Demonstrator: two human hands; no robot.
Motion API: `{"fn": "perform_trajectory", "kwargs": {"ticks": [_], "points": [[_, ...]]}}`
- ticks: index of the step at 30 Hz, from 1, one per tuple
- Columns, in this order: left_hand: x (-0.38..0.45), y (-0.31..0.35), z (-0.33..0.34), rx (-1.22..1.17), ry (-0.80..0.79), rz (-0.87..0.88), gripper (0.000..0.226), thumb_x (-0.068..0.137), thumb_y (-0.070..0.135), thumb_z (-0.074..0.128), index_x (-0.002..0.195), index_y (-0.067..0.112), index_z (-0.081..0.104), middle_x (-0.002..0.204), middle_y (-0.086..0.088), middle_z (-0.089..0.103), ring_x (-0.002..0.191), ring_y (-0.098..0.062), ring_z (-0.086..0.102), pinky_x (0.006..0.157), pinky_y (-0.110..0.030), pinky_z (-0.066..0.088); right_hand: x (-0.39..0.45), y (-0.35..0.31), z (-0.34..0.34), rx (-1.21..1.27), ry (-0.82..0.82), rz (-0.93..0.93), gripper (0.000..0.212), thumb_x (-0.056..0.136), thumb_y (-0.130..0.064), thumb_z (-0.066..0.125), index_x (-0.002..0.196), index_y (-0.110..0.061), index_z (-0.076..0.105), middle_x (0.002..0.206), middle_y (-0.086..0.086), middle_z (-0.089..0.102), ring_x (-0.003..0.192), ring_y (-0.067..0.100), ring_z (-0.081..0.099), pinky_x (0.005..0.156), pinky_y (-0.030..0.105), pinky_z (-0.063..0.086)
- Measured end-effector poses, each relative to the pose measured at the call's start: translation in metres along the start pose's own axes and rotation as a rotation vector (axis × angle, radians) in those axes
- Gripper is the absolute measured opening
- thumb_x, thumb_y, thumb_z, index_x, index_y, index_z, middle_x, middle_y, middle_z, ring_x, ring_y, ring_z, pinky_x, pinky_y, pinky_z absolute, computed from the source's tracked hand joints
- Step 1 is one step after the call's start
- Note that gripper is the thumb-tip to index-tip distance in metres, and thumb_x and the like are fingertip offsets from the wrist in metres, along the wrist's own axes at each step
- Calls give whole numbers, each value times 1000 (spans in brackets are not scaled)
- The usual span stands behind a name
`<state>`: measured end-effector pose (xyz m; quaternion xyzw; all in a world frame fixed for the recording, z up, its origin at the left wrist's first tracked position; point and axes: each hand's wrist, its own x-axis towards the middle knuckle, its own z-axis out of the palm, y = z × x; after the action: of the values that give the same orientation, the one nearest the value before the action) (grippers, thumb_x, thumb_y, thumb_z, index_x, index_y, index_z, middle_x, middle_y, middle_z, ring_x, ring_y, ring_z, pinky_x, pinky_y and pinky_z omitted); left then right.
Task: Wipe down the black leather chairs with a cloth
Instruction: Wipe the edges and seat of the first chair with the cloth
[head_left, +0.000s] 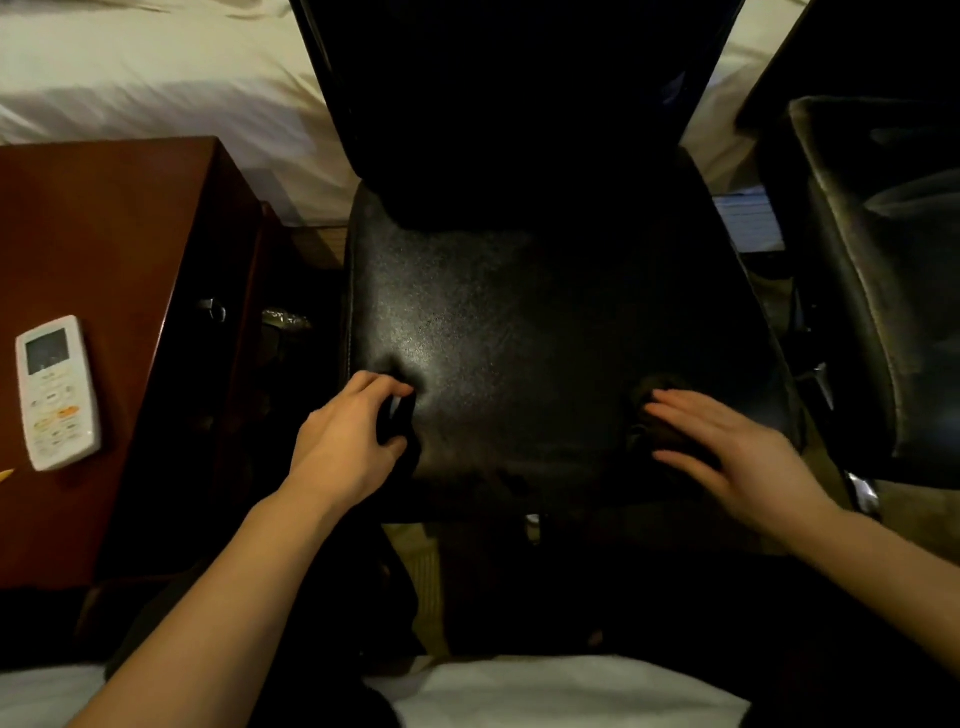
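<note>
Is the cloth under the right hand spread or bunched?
Bunched: the dark cloth sits lumped under the flat right hand on the seat.

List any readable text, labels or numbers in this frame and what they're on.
None can be read.
Remote control on the wooden nightstand: it has a screen and printed buttons, but the markings are too small and blurred to read.
Black leather chair: no label or brand visible.
</note>
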<state>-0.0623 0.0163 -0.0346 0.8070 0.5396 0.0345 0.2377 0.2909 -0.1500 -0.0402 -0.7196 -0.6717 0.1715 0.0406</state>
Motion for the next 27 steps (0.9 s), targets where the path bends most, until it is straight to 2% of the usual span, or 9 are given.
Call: {"fn": "perform_trajectory", "kwargs": {"ticks": [2, 5, 8, 11, 15, 18, 19, 22, 27], "points": [[1, 0, -1, 6, -8, 0, 54, 83, 25, 77, 132, 36, 55, 139, 18, 47, 125, -14, 56, 95, -31, 42, 11, -19, 8, 52, -25, -117, 56, 89, -40, 60, 140, -42, 39, 148, -19, 37, 138, -4, 26, 116, 28, 29], [3, 0, -1, 15, -12, 3, 55, 82, 25, 77, 131, 36, 56, 137, 18, 48, 122, -15, 57, 92, -28, 41, 34, -72, 38, 150, 17, -280, 49, 92, -39, 55, 138, -24, 53, 147, -7, 44, 139, 5, 33, 116, 16, 18], [3, 0, 0, 27, -14, 1, 55, 82, 24, 77, 131, 36, 56, 137, 18, 49, 123, -14, 57, 92, -26, 40, 56, -138, 75, 171, 117, -416, 46, 90, -29, 63, 133, -15, 57, 145, 3, 50, 137, 17, 41, 116, 26, 27], [0, 0, -1, 8, 6, 1, 58, 84, 19, 75, 135, 37, 56, 144, 18, 47, 131, -11, 52, 102, -27, 38, 64, -169, 94, 134, 206, -453, 48, 85, -25, 69, 131, -15, 58, 144, 4, 51, 135, 20, 44, 113, 31, 33], [-10, -11, -3, -70, -87, 3, 77, 82, 13, 77, 146, 43, 45, 159, 20, 30, 146, -8, 32, 115, -32, 31, 50, -126, 79, -54, 198, -529, 57, 84, -40, 68, 136, -20, 55, 146, 4, 49, 135, 20, 45, 110, 33, 38], [-19, -19, 2, 18, -181, -16, 104, 76, 12, 83, 156, 40, 22, 166, 3, 7, 154, -20, 11, 120, -35, 26, 27, -48, 49, -198, 162, -480, 62, 86, -48, 60, 142, -22, 49, 149, 3, 45, 136, 19, 43, 114, 35, 29], [-21, -20, 2, 7, -196, -80, 112, 75, 14, 85, 158, 39, 15, 166, -2, 2, 153, -25, 10, 119, -36, 27, 17, -23, 38, -236, 139, -438, 67, 85, -49, 61, 145, -25, 44, 151, 3, 42, 137, 19, 41, 114, 36, 28], [-22, -20, 2, -162, -241, -269, 126, 74, 19, 88, 159, 35, -4, 166, -7, 7, 147, -29, 29, 111, -33, 36, 2, 15, 19, -344, 36, -333, 79, 83, -49, 60, 151, -27, 27, 156, 0, 32, 141, 17, 32, 113, 39, 31], [-25, -5, 11, 49, -300, -240, 137, 76, 35, 87, 155, 25, -25, 167, -17, -5, 146, -39, 32, 111, -37, 38, 19, -20, 39, -278, 62, -433, 60, 95, -44, 47, 149, -23, 33, 155, 2, 32, 143, 16, 26, 115, 34, 27]]}}
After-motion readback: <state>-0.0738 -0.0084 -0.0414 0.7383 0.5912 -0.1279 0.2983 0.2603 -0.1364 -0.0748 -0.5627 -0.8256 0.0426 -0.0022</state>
